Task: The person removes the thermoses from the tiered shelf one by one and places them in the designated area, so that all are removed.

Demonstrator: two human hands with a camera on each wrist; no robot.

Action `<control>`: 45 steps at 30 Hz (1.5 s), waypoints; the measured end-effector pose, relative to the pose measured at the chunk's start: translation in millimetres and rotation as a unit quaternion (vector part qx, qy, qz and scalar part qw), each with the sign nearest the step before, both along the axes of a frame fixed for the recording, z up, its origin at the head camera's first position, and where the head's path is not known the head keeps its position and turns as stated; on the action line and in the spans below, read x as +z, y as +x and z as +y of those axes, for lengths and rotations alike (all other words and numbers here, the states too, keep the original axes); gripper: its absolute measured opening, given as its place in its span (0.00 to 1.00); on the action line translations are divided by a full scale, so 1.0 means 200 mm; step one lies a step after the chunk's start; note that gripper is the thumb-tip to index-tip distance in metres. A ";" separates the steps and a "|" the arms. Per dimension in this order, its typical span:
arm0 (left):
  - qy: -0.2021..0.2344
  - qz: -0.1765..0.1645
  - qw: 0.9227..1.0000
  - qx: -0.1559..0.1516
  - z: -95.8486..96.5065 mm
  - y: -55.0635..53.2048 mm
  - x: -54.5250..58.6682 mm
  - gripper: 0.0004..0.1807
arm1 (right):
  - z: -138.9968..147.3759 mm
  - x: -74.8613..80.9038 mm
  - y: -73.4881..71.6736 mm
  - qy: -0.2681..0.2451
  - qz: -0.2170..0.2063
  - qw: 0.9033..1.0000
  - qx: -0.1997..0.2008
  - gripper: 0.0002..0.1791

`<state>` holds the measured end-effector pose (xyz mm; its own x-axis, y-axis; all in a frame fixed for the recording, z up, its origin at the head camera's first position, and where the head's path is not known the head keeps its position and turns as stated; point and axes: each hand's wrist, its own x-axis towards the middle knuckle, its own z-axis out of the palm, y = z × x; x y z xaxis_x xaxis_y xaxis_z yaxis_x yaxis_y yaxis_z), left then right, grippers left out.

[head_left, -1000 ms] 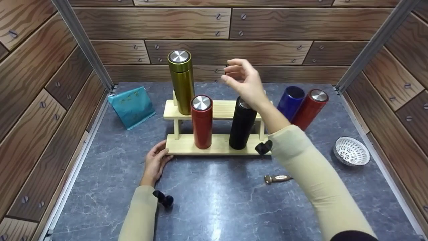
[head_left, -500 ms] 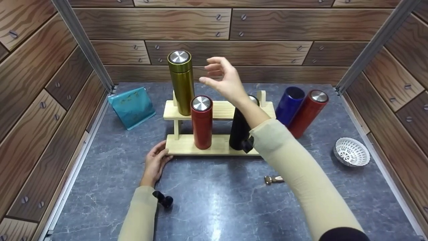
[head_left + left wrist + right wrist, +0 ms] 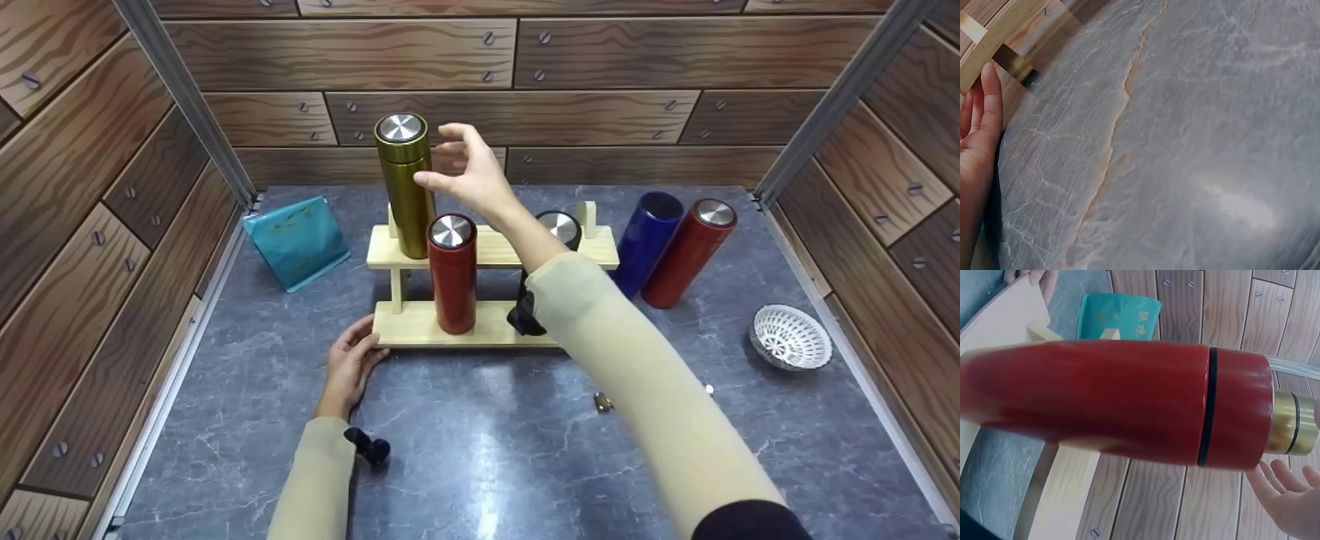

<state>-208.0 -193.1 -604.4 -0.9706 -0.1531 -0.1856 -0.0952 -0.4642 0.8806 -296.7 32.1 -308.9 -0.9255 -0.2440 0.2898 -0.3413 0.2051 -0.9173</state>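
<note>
A two-tier wooden rack (image 3: 495, 319) stands mid-table. My left hand (image 3: 349, 367) grips the left end of its lower board; the left wrist view shows fingertips against the wood (image 3: 995, 42). A tall gold thermos (image 3: 409, 195) stands upright at the left of the upper tier. My right hand (image 3: 476, 180) is raised just right of it, thumb and fingers apart and holding nothing. On the lower tier stand a red thermos (image 3: 453, 292) and a black thermos (image 3: 561, 225), partly hidden by my right arm. The red thermos (image 3: 1129, 399) fills the right wrist view.
Right of the rack are a blue cylinder (image 3: 649, 240) and another red thermos (image 3: 690, 255). A white patterned bowl (image 3: 791, 337) sits farther right. A teal pouch (image 3: 296, 244) stands at left. My right sleeve mostly hides a small brown-handled thing (image 3: 603, 403).
My right hand has moved left from above the black thermos to beside the gold thermos. My left hand has stayed at the rack's end.
</note>
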 end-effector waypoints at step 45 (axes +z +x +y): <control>0.007 0.003 1.000 0.006 0.00 0.01 0.00 0.23 | -0.16 -0.06 -0.08 -0.033 0.063 0.997 -0.027 0.42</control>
